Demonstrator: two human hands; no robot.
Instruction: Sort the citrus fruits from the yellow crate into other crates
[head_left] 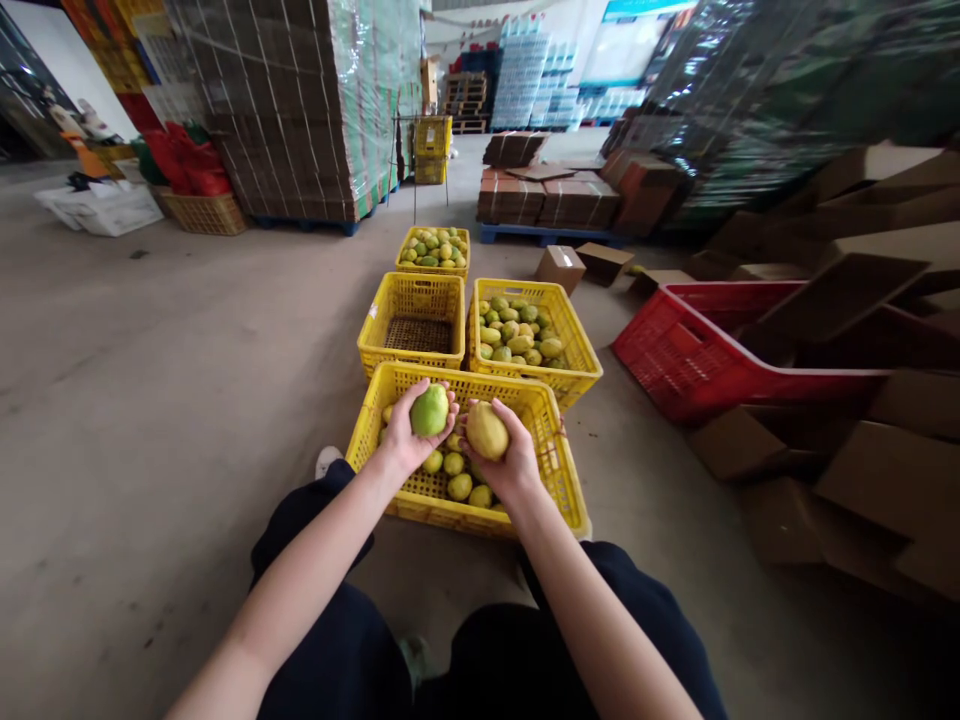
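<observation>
Cupped in my left hand [409, 432] is a smooth green fruit [430, 411], rounded and about palm-sized. My right hand [517, 455] has its fingers curled round a pale yellow fruit [487, 432] of similar size, possibly a papaya like the other. Both are held side by side, a small gap apart, above the nearest yellow crate [564, 475]. Several yellow-green fruits [460, 487] lie on the bottom of this crate, partly hidden by my hands and forearms.
Behind stand a yellow crate [373, 325] with a bare bottom, another [581, 340] holding many fruits, and a farther fruit-filled crate [466, 250]. A red crate [660, 350] and loose cardboard boxes [877, 480] crowd the right. Wrapped pallet stacks [300, 110] rise beyond.
</observation>
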